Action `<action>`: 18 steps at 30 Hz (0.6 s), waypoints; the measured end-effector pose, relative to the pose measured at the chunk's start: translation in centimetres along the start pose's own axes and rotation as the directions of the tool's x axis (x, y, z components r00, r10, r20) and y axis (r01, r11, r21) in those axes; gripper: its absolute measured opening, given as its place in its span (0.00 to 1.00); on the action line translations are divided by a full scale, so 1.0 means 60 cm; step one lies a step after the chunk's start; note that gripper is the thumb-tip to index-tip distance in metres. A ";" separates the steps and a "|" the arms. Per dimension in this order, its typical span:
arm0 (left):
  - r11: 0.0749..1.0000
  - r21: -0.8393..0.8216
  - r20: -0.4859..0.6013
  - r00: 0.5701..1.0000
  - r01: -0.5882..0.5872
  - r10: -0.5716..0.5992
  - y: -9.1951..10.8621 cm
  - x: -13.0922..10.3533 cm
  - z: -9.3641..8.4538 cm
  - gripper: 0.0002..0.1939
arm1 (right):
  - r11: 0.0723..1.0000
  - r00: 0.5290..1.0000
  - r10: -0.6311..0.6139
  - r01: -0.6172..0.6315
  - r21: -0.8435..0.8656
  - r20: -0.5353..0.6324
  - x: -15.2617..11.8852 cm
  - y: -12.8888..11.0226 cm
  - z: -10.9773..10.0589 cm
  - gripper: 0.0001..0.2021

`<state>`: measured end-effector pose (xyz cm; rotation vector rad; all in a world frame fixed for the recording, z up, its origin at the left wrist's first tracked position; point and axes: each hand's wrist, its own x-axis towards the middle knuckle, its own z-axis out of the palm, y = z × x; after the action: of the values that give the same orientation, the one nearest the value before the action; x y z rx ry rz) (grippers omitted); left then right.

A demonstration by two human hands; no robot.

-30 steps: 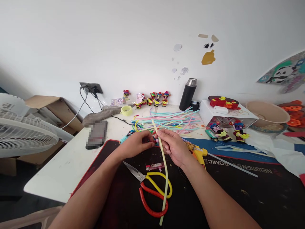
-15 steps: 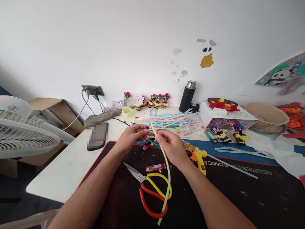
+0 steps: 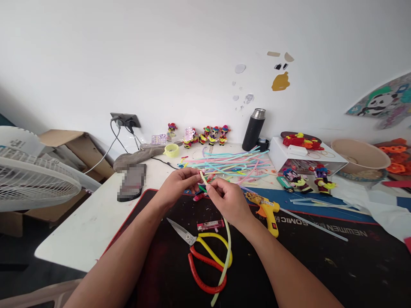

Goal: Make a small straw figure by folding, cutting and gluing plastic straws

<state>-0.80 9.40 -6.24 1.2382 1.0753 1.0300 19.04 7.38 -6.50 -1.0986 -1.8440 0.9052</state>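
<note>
- Strip (image 3: 230, 244), pale yellow, rises from over the scissors (image 3: 208, 285) into the right hand (image 3: 229, 201), its upper end emerging between the two hands.
- Right hand grasps the strip between thumb and bent fingers.
- Left hand (image 3: 180, 184) has its fingertips drawn together by the strip's upper end; whether they pinch anything, I cannot tell.
- Lighter (image 3: 210, 225) lies just above the scissors' handles; glue gun (image 3: 269, 213) rests beyond the right hand.
- Bowl (image 3: 345, 149), beige, stands right of the white box (image 3: 310, 166); its bottom is hard to make out.
- Dark dish (image 3: 316, 140) on the white box bears red and yellow pieces (image 3: 298, 140).
- Carton (image 3: 61, 137) sits open behind the fan (image 3: 35, 179), contents unclear.
- Flask (image 3: 253, 131) leans near the wall, steel top on.
</note>
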 end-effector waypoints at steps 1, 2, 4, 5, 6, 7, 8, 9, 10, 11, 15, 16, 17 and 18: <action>1.000 0.003 -0.001 1.000 0.005 -0.005 0.000 -0.001 0.000 0.19 | 1.000 1.000 0.001 -0.001 -0.005 0.003 0.000 0.000 0.000 0.12; 1.000 0.003 -0.002 1.000 0.009 -0.009 0.000 -0.001 -0.001 0.19 | 1.000 1.000 0.002 -0.002 -0.009 0.006 0.001 0.001 0.001 0.12; 1.000 -0.002 -0.007 1.000 0.017 -0.017 0.002 -0.002 -0.001 0.20 | 1.000 1.000 0.004 -0.004 -0.016 0.008 0.001 0.002 0.001 0.12; 1.000 -0.003 -0.009 1.000 0.020 -0.021 0.003 -0.003 0.000 0.20 | 1.000 1.000 0.006 -0.006 -0.018 0.009 0.001 0.003 0.002 0.12; 1.000 -0.002 -0.010 1.000 0.023 -0.023 0.005 -0.004 0.000 0.21 | 1.000 1.000 0.008 -0.008 -0.018 0.009 0.002 0.004 0.002 0.12; 1.000 0.002 -0.009 1.000 0.024 -0.024 0.005 -0.004 0.000 0.20 | 1.000 1.000 0.009 -0.009 -0.019 0.008 0.002 0.004 0.002 0.12; 1.000 0.005 -0.007 1.000 0.024 -0.024 0.006 -0.005 0.000 0.20 | 1.000 1.000 0.010 -0.010 -0.022 0.007 0.002 0.005 0.002 0.12; 1.000 0.007 -0.003 1.000 0.022 -0.022 0.007 -0.005 0.001 0.20 | 1.000 1.000 0.010 -0.010 -0.027 0.006 0.002 0.005 0.002 0.12; 1.000 0.007 0.001 1.000 0.021 -0.021 0.007 -0.005 0.001 0.20 | 0.999 1.000 0.011 -0.010 -0.035 0.005 0.003 0.005 0.001 0.12; 1.000 0.005 0.003 1.000 0.019 -0.019 0.007 -0.005 0.001 0.20 | 0.999 1.000 0.013 -0.012 -0.042 0.006 0.003 0.005 0.001 0.12; 1.000 -0.003 0.014 1.000 0.016 -0.016 0.007 -0.005 0.001 0.19 | 0.998 1.000 0.028 -0.027 -0.060 0.012 0.003 0.004 0.000 0.12; 1.000 -0.007 0.020 1.000 0.020 -0.020 0.007 -0.005 0.001 0.19 | 0.998 0.999 0.030 -0.029 -0.063 0.012 0.003 0.004 0.000 0.12; 1.000 -0.013 0.025 0.999 0.025 -0.025 0.007 -0.005 0.002 0.20 | 0.997 0.999 0.030 -0.029 -0.068 0.011 0.003 0.004 0.000 0.12; 0.999 -0.023 0.029 0.999 0.031 -0.030 0.007 -0.005 0.002 0.20 | 0.997 0.999 0.030 -0.030 -0.072 0.011 0.003 0.004 0.000 0.12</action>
<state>-0.77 9.09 -5.79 1.2109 1.0542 0.9963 19.05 7.62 -6.69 -1.1701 -1.8877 0.8702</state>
